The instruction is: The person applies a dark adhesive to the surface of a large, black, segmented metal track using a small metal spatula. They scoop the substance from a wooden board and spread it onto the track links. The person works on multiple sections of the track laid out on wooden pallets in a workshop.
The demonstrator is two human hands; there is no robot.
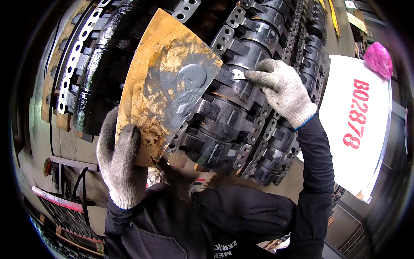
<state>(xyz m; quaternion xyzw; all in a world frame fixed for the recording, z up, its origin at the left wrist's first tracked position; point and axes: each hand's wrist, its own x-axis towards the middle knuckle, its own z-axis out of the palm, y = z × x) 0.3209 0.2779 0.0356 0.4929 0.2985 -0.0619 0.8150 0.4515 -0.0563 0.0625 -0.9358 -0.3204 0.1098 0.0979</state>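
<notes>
Right hand (282,88): I see it closed, pinching one small scraper blade (238,74) against black castings (241,108).
Left hand (123,166): gripping one rusty board (166,86) with a grey putty (189,77) blob.

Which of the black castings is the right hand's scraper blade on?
The black casting in the middle column, just right of the brown putty board held by the left hand. The right hand presses the small scraper blade against it; the neighbouring castings are untouched.

Gloved left hand (123,166) clenched low, gloved right hand (282,88) raised, fingers (254,77) pinched.
</notes>
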